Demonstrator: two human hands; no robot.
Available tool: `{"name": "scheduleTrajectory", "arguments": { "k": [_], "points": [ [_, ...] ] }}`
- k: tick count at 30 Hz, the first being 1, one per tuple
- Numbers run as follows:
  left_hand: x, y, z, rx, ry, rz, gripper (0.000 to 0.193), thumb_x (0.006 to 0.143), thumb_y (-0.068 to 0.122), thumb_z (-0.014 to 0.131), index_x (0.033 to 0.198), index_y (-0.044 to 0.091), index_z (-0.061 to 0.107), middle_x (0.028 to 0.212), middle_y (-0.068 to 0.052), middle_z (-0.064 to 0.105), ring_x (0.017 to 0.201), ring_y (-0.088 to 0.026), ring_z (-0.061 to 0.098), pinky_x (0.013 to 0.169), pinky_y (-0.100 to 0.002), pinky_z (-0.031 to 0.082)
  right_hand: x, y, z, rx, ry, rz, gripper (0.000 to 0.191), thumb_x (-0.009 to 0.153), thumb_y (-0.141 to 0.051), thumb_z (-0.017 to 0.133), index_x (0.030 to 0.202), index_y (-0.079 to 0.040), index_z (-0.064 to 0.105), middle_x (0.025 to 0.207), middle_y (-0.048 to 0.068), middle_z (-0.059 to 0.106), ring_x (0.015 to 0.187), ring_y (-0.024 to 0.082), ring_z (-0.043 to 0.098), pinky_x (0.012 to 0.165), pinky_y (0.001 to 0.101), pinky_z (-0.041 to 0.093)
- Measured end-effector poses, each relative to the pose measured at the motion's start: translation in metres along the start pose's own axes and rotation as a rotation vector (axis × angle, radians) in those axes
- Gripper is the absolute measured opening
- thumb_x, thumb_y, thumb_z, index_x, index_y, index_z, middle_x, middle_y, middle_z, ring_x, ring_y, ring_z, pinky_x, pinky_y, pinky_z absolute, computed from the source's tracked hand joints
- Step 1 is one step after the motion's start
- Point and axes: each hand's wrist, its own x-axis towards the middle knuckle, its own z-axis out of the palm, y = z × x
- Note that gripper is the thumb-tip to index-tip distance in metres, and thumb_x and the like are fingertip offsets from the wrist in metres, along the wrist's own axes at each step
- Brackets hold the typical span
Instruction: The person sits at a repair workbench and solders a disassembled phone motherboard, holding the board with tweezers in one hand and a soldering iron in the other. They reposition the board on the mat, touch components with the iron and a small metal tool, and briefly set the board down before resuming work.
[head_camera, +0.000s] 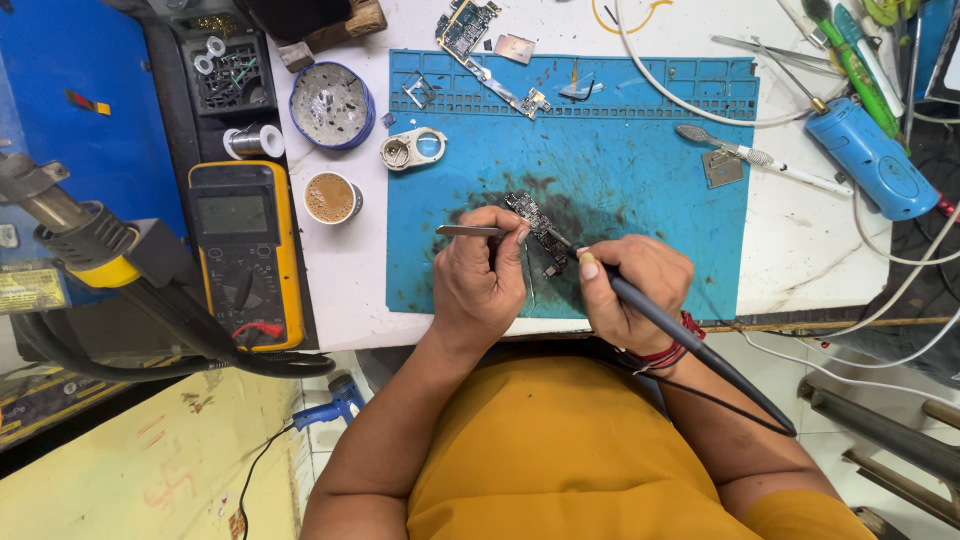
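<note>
A white, scuffed surface (800, 240) carries a blue silicone work mat (640, 190), stained dark near its middle, and everything here is placed from that mat. On the stain lies a small dark circuit board (535, 222). The left hand (478, 280) rests on the mat's near edge, its fingers pinched around slim metal tweezers (468, 231) whose tips meet the board. The right hand (630, 290), just right of the left, has its fingers clenched on a black pen-shaped soldering iron (690, 345), tip down at the board, cord trailing back past a red thread wristband (668, 352). At the mat's far edge lies a longer green phone board (470, 30). Left of the mat stand a paper cup of brown tea (331, 197), a round blue tin (331, 104) and a yellow-cased multimeter (245, 252); farther left hangs a hot-air nozzle (70, 230). Right of the mat sit a white-handled brush (760, 158) and a blue cylindrical tool (868, 155) among white cables. Below the surface, pale floor tiles and a yellow board show beside the person's yellow shirt (570, 460).
</note>
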Motion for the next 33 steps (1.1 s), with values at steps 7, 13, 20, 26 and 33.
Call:
{"name": "scheduleTrajectory", "arguments": {
  "k": [7,13,20,26,33],
  "points": [
    [0.001,0.0,-0.004,-0.01,-0.016,-0.001,0.016,0.102,0.001,0.066,0.113,0.006,0.054,0.096,-0.008,0.07,0.078,-0.022,0.073,0.068,-0.033,0.058,0.001,-0.002,0.002,0.005,-0.013,-0.009,0.005,0.093,-0.004,0.068,0.09,-0.002,0.065,0.075,0.011,0.067,0.061,0.026,0.064,0.059,0.0354,0.048],
    [0.0,0.0,-0.005,0.007,-0.016,-0.004,0.016,0.102,0.0,0.067,0.112,0.005,0.055,0.097,-0.008,0.071,0.08,-0.022,0.074,0.069,-0.032,0.058,0.0,-0.002,0.003,0.023,-0.019,-0.033,0.007,0.094,-0.004,0.068,0.089,-0.002,0.064,0.075,0.011,0.067,0.062,0.026,0.064,0.059,0.0349,0.048],
    [0.0,0.0,-0.009,-0.043,-0.02,0.012,0.016,0.101,-0.001,0.067,0.112,0.005,0.056,0.103,-0.009,0.073,0.087,-0.023,0.077,0.074,-0.031,0.061,0.0,-0.004,0.006,0.017,-0.012,-0.011,0.006,0.094,-0.004,0.069,0.089,-0.002,0.066,0.072,0.01,0.065,0.059,0.026,0.062,0.057,0.0353,0.046],
    [0.001,-0.001,-0.01,-0.023,-0.013,0.032,0.016,0.101,-0.001,0.067,0.111,0.006,0.057,0.103,-0.009,0.073,0.089,-0.023,0.077,0.076,-0.032,0.061,0.002,-0.006,0.006,0.012,-0.032,-0.017,0.006,0.092,-0.004,0.07,0.088,-0.002,0.065,0.069,0.01,0.063,0.057,0.026,0.06,0.056,0.0358,0.044],
    [0.0,-0.001,-0.009,-0.031,-0.011,0.025,0.016,0.102,0.0,0.067,0.111,0.006,0.056,0.103,-0.009,0.073,0.091,-0.024,0.077,0.076,-0.032,0.062,0.002,-0.006,0.005,0.025,-0.034,-0.004,0.005,0.093,-0.003,0.069,0.09,-0.002,0.065,0.071,0.01,0.065,0.057,0.025,0.061,0.056,0.0349,0.045]
  ]
}}
